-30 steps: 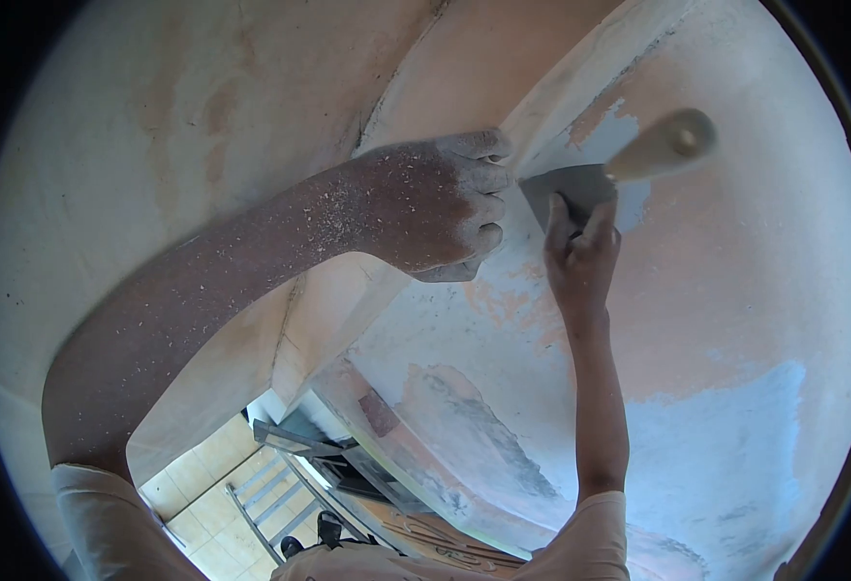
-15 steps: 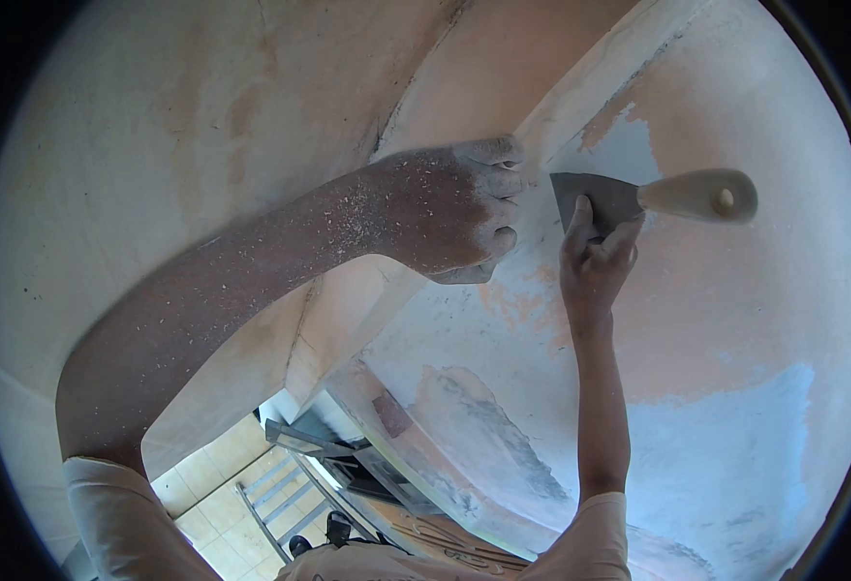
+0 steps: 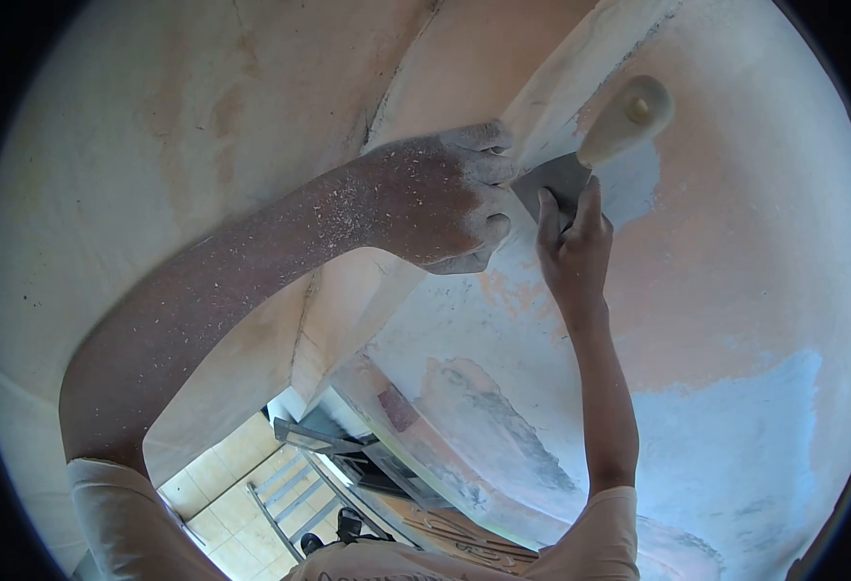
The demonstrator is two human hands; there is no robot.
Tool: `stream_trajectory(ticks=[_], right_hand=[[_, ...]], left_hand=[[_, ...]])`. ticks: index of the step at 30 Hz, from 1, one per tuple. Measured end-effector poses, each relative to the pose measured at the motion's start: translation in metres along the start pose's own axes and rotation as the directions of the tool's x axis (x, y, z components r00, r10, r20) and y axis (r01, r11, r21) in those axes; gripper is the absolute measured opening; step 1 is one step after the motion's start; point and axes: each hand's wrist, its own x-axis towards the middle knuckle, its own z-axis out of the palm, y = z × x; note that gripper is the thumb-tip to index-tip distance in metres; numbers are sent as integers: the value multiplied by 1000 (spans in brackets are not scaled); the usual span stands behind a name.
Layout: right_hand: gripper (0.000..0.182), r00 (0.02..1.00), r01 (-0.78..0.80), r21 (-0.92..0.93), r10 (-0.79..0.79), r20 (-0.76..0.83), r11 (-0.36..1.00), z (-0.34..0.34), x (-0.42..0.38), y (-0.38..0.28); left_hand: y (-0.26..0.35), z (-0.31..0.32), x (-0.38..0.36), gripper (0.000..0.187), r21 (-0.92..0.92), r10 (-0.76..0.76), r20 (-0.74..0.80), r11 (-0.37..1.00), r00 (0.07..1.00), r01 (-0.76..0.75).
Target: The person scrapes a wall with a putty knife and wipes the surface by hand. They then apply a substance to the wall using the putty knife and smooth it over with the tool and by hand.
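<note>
"Scraper (image 3: 553, 182), where is it?"

"Far in the scene, a little right of middle. The right hand (image 3: 575, 247) grasps it by the blade, thumb and fingers on the metal, and the handle (image 3: 629, 118) sticks out to the far right."

"And the left hand (image 3: 445, 198)?"

"Dusty, with its fingers curled. The palm is hidden, so I can't tell whether it grips anything."

"How tight is the room?"

"Tight on the left: a blade corner sits just beside the left fingers, near the edge of the long raised strip (image 3: 580, 73). On the right, the patchy wall (image 3: 726, 252) opens wide."

"And near us?"

"Well apart from the blade, a ladder (image 3: 294, 502) stands over floor tiles (image 3: 222, 482), near left."
</note>
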Motion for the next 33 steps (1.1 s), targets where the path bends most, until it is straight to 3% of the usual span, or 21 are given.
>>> stream_trajectory(ticks=[3, 4, 6, 8, 10, 12, 14, 16, 21, 24, 26, 27, 30, 31, 33], right_hand=[[32, 995, -42, 57, 47, -92, 998, 4, -7, 2], [34, 997, -54, 76, 49, 61, 996, 2, -10, -4], [37, 978, -129, 43, 120, 170, 991, 5, -28, -3], [40, 976, -217, 267, 214, 42, 939, -5, -49, -14], [37, 881, -459, 390, 464, 88, 798, -34, -74, -38], [32, 783, -478, 640, 622, 1, 601, -52, -108, -58], [29, 690, -508, 659, 720, -75, 555, -66, -147, -70], [26, 670, -616, 550, 742, -13, 565, -88, -189, -72], [14, 453, -829, 371, 891, 8, 418, -143, -272, -82], [11, 467, -876, 151, 884, 31, 458, -172, -315, -85], [12, 451, -891, 128, 881, 143, 435, -192, -319, -90], [11, 455, -890, 179, 841, 291, 420, -205, -333, -79], [10, 497, -867, 289, 755, 428, 407, -226, -348, -76], [29, 295, -953, 230, 766, 570, 196, -236, -364, -72], [74, -131, -978, 0, 613, 779, -209, -264, -413, -64]], left_hand=[[2, -6, 2, 24, 63, -21, 77, 998, 997, 16], [1, -7, 3, 24, 64, -21, 58, 998, 998, 18], [1, -6, 5, 24, 49, -4, 29, 999, 1000, 3], [1, -10, 7, 25, 27, -1, 35, 1000, 999, 0], [1, -13, 7, 27, 21, -5, 45, 1000, 999, 4], [1, -11, 7, 29, 22, -6, 57, 1000, 998, 4], [1, -10, 7, 29, 32, 5, 38, 999, 999, -6], [2, -11, 8, 30, 36, 6, 40, 999, 999, -7], [2, -12, 10, 27, 50, 10, 47, 999, 999, -12], [2, -8, 8, 22, 24, -2, 34, 1000, 999, 1], [0, -9, 6, 20, 21, 26, 66, 999, 997, -27], [-1, -13, 8, 19, 28, 35, 83, 999, 996, -38], [-1, -19, 13, 18, 31, 49, 82, 998, 995, -52], [-1, -18, 13, 18, 32, 45, 68, 998, 997, -48], [1, -15, 10, 17, 31, 26, 43, 999, 999, -27]])
